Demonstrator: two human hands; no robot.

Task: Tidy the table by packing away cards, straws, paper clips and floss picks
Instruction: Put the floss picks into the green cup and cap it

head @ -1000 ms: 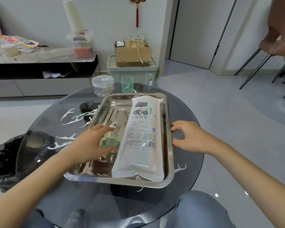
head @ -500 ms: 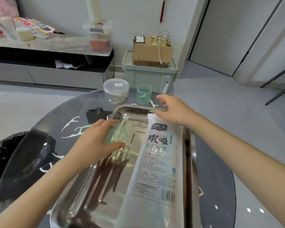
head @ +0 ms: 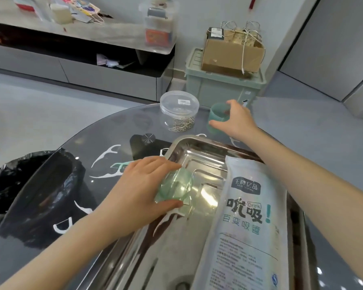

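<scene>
Floss picks [head: 106, 156]: several white ones and one green lie loose on the glass tabletop [head: 113, 130], left of the tray [head: 197, 147]. At least one more sits inside the tray under the left hand. None packed yet, by our reading.

Straw packet [head: 246, 227]: sealed, lying lengthwise along the tray's right side. We judge it is parked there, out of the way of the sorting.

Paper clips [head: 181, 126]: already in the clear lidded jar [head: 179, 105], upright near the tabletop's far edge. That part looks done. Cards: we see none.

Left hand [head: 138, 189]: fingers and thumb curled round a pale green cup [head: 176, 187], tipped on its side low over the tray's left part, mouth facing the tray floor. We take it as the holder for the picks, kept close to where they lie.

Right hand [head: 237, 120]: stretched to the far edge, thumb on the near side and fingers over the top of a teal cup [head: 217, 114] just right of the jar. It seems to wrap the cup, though how firm the grip is we cannot tell. Likely a matching piece, or a second holder being fetched.

Outward: a black bin bag [head: 19, 181] hangs open below the tabletop's left edge.
</scene>
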